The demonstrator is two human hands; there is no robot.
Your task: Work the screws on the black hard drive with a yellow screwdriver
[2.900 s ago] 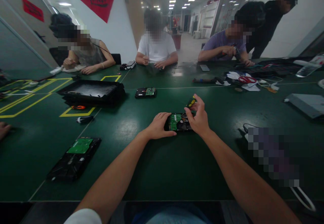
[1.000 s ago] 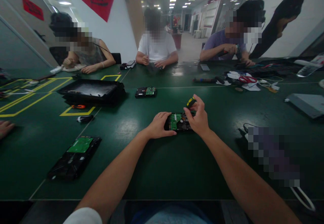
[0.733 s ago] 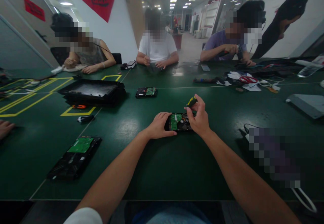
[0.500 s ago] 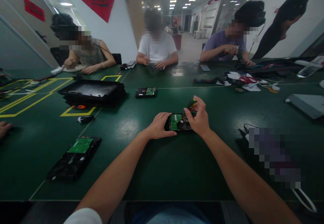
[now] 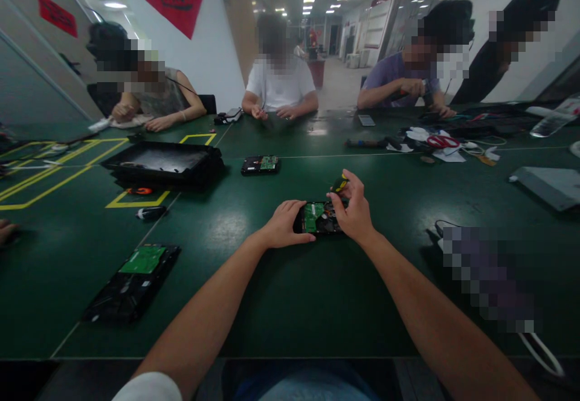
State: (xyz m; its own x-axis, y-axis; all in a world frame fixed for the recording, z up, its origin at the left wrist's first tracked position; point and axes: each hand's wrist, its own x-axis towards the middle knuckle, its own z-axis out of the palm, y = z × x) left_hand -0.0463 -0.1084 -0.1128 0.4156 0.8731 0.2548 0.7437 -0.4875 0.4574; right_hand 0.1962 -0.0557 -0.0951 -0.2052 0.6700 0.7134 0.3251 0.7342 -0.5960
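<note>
A hard drive with a green circuit board lies on the dark green table in front of me. My left hand grips its left end, thumb along the near edge and fingers at the far edge. Over the right end of the drive, my right hand pinches a short black and yellow screwdriver between thumb and fingers. The handle leans above the drive; the tool's tip is too small to make out.
Two more drives lie at the near left and beyond my hands. Black trays stand at the left, near a dark screwdriver handle. A grey box is at the right. Several people sit across the table.
The screwdriver handle has turned in my right hand, showing more yellow, and that hand has shifted slightly. My left hand keeps its hold on the drive.
</note>
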